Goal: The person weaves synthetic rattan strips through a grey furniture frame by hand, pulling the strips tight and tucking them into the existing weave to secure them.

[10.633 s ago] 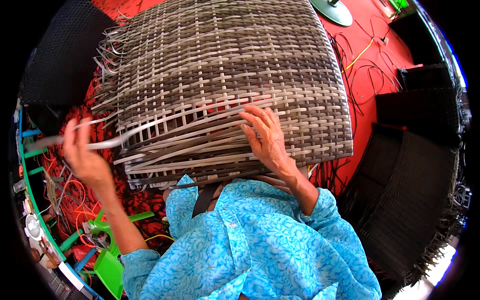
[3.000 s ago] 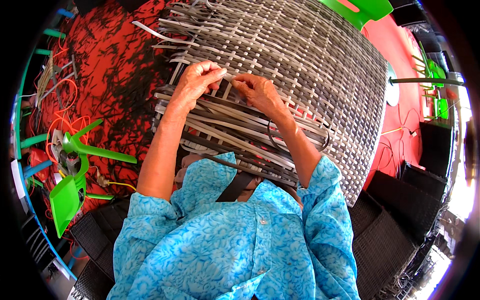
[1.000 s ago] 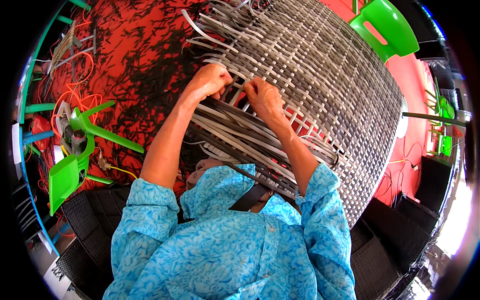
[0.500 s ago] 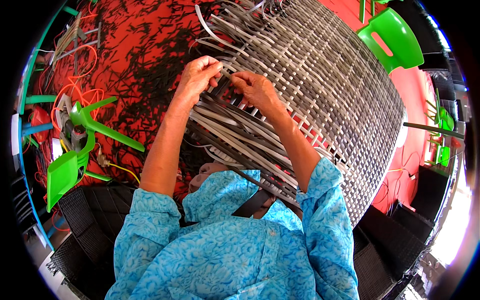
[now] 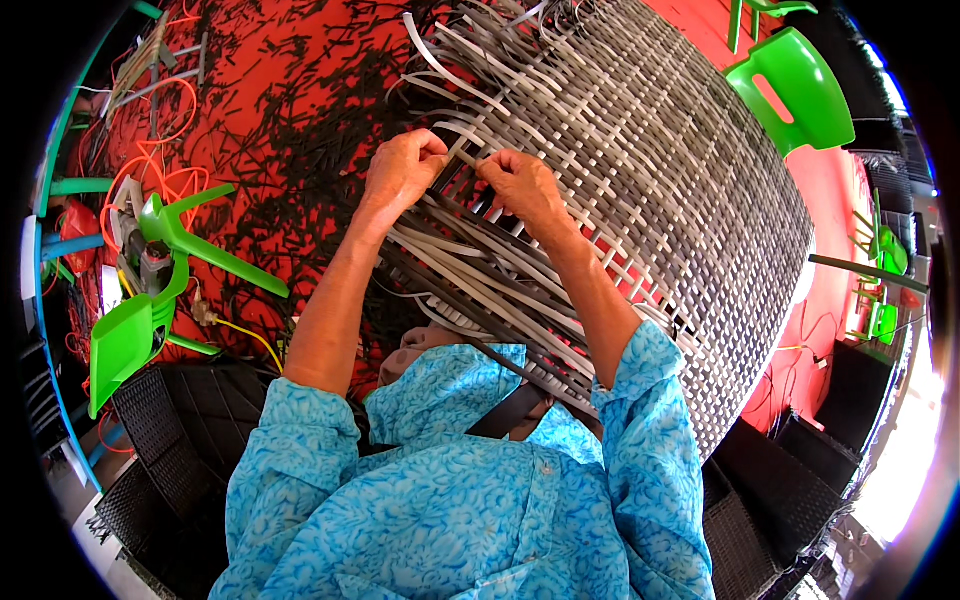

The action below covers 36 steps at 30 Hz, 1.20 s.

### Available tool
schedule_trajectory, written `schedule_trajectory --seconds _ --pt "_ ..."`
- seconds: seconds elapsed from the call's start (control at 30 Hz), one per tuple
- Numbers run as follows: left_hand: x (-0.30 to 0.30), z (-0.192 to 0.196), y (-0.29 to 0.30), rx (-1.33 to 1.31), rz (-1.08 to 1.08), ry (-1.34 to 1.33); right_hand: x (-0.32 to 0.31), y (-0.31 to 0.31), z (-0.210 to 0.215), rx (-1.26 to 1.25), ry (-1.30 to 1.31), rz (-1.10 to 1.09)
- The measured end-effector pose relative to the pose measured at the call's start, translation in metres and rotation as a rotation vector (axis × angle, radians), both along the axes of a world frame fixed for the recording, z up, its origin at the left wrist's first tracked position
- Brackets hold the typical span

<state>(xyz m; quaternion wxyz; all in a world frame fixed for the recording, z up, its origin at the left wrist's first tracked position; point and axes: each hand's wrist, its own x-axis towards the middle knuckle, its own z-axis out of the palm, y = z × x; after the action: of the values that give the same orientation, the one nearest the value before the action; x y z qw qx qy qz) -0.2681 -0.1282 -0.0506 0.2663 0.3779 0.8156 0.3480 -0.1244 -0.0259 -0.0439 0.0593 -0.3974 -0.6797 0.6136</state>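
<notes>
A large panel woven from grey and dark flat strips (image 5: pixel 660 130) curves up in front of me. At its left edge my left hand (image 5: pixel 402 172) is closed in a pinch on a flat grey weaving strip (image 5: pixel 463 153). My right hand (image 5: pixel 524 192), just to the right, is also pinched, and the strip runs between the fingertips of both. Below the hands, a bundle of long loose strips (image 5: pixel 480 278) in light grey and dark tones hangs across toward my lap. Several loose strip ends (image 5: pixel 432 52) curl out from the panel's upper left edge.
Dark strip scraps (image 5: pixel 290 140) litter the red floor. At left lie a green chair (image 5: pixel 125 340) with its legs turned sideways and an orange hose or cable (image 5: pixel 150 160). Another green chair (image 5: pixel 795 90) stands beyond the panel. Black woven furniture (image 5: pixel 185 420) sits at lower left.
Both hands have come slightly nearer to me, and the fingertips have drawn a little apart along the strip. The whole view has shifted slightly.
</notes>
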Motion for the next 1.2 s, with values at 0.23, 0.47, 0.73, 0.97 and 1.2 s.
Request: schedule_trajectory --seconds 0.23,0.47,0.73,0.97,1.2 --pt "-0.002 -0.003 -0.001 0.041 0.021 -0.048 -0.003 -0.001 -0.001 0.07 -0.012 -0.043" --pt "-0.007 -0.016 0.002 0.114 0.036 -0.171 -0.015 0.004 -0.014 0.139 -0.05 0.005" --pt "-0.023 -0.018 0.019 0.122 0.169 -0.606 0.002 -0.025 -0.011 0.645 0.187 -0.007" --pt "-0.139 -0.029 0.035 0.422 0.266 -0.762 0.094 -0.081 0.03 0.923 0.041 0.244" --pt "-0.362 -0.016 -0.058 0.2 -0.022 0.735 0.179 -0.104 0.043 0.917 0.011 0.139"
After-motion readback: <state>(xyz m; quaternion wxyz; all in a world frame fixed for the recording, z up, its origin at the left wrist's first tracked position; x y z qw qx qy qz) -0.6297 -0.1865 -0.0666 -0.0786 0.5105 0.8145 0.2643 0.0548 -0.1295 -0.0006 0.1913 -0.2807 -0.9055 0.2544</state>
